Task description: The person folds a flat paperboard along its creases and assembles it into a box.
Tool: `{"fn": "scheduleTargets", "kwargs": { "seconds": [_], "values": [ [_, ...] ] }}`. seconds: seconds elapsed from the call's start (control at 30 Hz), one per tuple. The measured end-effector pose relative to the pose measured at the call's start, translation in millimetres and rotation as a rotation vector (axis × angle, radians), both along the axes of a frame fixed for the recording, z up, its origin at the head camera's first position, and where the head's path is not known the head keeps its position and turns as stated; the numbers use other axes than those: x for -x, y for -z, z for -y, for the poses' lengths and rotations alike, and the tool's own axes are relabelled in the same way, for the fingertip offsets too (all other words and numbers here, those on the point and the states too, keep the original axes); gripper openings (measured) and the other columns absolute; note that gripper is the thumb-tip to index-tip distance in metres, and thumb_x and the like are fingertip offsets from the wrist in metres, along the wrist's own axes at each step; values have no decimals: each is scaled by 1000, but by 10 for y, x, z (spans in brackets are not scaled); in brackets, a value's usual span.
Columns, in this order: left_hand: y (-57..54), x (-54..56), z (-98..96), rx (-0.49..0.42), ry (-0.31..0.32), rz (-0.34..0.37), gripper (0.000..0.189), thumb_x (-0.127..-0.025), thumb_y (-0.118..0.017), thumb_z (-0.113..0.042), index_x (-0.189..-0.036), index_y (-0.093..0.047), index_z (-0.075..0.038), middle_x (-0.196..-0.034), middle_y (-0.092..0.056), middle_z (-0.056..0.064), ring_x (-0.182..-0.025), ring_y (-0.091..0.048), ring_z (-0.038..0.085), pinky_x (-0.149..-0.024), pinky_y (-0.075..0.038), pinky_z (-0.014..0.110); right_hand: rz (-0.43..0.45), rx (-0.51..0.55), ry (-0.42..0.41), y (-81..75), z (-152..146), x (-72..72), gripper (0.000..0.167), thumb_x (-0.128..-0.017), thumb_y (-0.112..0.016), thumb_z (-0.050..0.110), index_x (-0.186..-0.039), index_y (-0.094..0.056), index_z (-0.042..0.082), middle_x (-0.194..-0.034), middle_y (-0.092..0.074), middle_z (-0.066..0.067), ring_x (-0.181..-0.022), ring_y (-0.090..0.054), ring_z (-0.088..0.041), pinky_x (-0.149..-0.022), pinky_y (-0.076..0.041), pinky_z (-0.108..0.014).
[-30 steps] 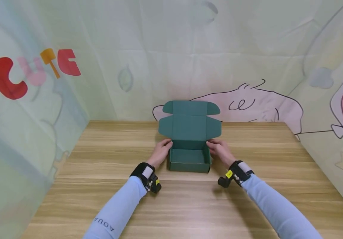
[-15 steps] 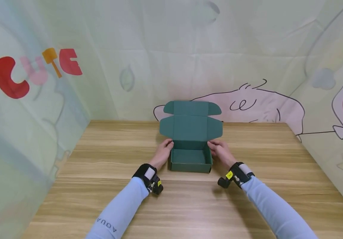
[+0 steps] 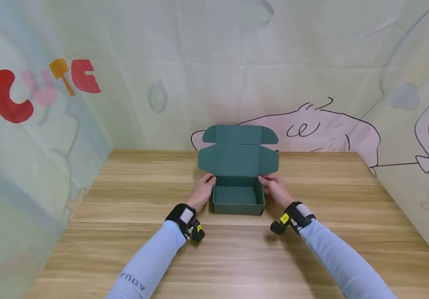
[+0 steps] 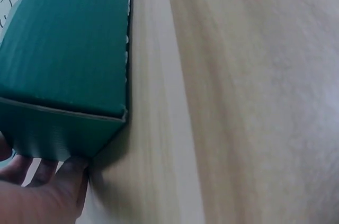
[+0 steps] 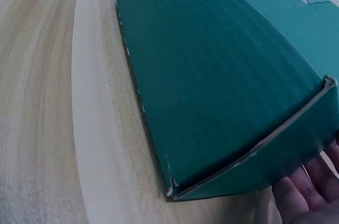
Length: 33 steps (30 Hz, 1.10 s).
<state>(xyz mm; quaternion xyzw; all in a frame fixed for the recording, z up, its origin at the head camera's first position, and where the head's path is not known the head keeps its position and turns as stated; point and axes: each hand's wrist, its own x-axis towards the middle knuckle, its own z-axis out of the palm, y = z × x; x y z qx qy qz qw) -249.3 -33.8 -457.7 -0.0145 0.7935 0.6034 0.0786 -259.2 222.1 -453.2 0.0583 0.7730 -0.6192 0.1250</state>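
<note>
A green cardboard mailer box (image 3: 238, 209) sits on the wooden table in the head view, its lid (image 3: 237, 160) raised at the back with side flaps spread out. The box's inside shows bare. My left hand (image 3: 201, 192) holds the left wall near the rear corner, thumb by the top edge. On the opposite side my right hand (image 3: 277, 192) grips the right wall near its rear corner. Fingers (image 4: 69, 179) lie along the end wall in the left wrist view. The right wrist view shows fingers (image 5: 302, 192) against the other end wall, below its rim.
The wood-grain table (image 3: 233, 257) extends on all sides of the box. Behind it hangs a printed cloth backdrop (image 3: 207, 83), close beyond the raised lid; more cloth stands at left and right. Each wrist wears a black strap with a small camera.
</note>
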Motion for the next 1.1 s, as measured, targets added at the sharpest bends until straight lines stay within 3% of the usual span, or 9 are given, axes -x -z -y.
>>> {"fn": "scheduleTargets", "kwargs": {
  "seconds": [0.2,0.43,0.57,0.67,0.73,0.8,0.87,0.93,1.1],
  "values": [
    [13,8,11,-16,15,5,33,-107,-43,-18,-131,-56,2,-137,-55,21,-126,-50,32,-112,-40,48,-8,-5,-6,-20,11,-19,38,-106,-50,24,-123,-57,-9,-81,-44,6,-82,-47,-12,-73,-39,-26],
    [41,56,4,-112,6,77,37,-106,-49,-20,-135,-55,1,-134,-55,18,-117,-51,25,-101,-44,38,2,31,-7,-11,-11,-29,32,-106,-50,24,-118,-56,-4,-81,-44,7,-79,-47,-9,-73,-40,-25],
    [18,78,5,-134,-13,55,39,-104,-53,-19,-136,-53,4,-136,-55,21,-122,-54,29,-105,-46,41,-10,51,-8,7,-21,-21,33,-106,-48,24,-121,-54,-5,-81,-44,6,-76,-46,-9,-72,-38,-26],
    [2,87,6,-152,-17,39,42,-103,-54,-18,-139,-50,3,-138,-55,22,-127,-53,32,-108,-45,44,-10,49,-6,7,-30,-21,43,-107,-46,25,-134,-49,-8,-98,-52,0,-86,-49,-12,-77,-40,-27],
    [-4,94,5,-165,-25,41,44,-103,-55,-18,-141,-47,2,-139,-54,22,-128,-53,32,-107,-45,42,3,56,-4,0,-35,-24,49,-108,-45,26,-144,-43,-7,-121,-55,-7,-103,-52,-15,-88,-44,-28],
    [-11,96,7,-167,-39,35,46,-102,-56,-20,-143,-45,0,-139,-55,22,-127,-54,33,-104,-46,40,20,85,-4,-15,-44,-35,55,-108,-44,28,-151,-36,-5,-142,-47,-16,-121,-50,-22,-105,-44,-34],
    [-27,100,15,-163,-58,24,48,-102,-57,-22,-143,-45,-1,-138,-56,22,-125,-55,32,-99,-46,37,35,128,-6,-32,-61,-48,59,-108,-44,31,-155,-29,-2,-156,-36,-20,-136,-44,-28,-119,-36,-41],
    [-52,109,36,-157,-79,5,49,-102,-58,-24,-143,-45,-2,-138,-56,22,-124,-55,32,-97,-46,37,43,173,4,-48,-83,-52,62,-107,-45,33,-156,-26,0,-160,-31,-20,-145,-38,-31,-125,-28,-45],
    [-180,145,154,-152,-130,-25,56,-101,-58,-27,-147,-39,-2,-146,-50,21,-133,-49,33,-109,-42,46,-19,240,27,-127,-128,-20,69,-106,-49,36,-157,-21,-1,-157,-33,-20,-148,-36,-31,-125,-28,-43]
  ]
}}
